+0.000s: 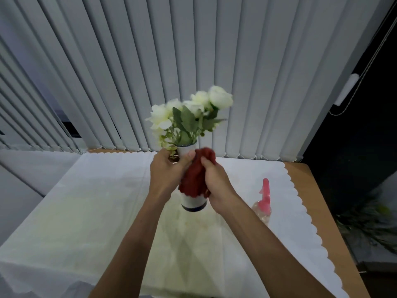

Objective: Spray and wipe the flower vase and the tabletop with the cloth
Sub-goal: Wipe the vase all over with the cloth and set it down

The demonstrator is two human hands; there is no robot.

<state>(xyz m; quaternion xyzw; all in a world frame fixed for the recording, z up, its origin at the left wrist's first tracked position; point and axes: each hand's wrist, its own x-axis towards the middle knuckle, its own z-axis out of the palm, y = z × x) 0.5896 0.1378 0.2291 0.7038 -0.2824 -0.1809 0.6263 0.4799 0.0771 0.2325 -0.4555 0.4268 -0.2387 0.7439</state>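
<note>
With my left hand [165, 173] gripping the neck of the flower vase [193, 203], lifted above the tabletop [86, 211], my right hand [217, 186] clenches the red cloth [197, 175] against its body; I should wipe downward while bracing it upright.

The vase [194, 203] looks like glazed ceramic, smooth and faintly glossy, white with a dark band at its base. Against its side, the cloth [196, 175] is dark red, nubbly and matt, like terry. The flowers [193, 110] above look like matt fabric. Right of the vase, the sprayer [263, 203] is clear plastic with a glossy pink head. Under the vase, the tablecloth [86, 211] is white, thin, matt and creased, over matt brown wood [318, 203]. Behind hang matt grey blinds [193, 50].
</note>
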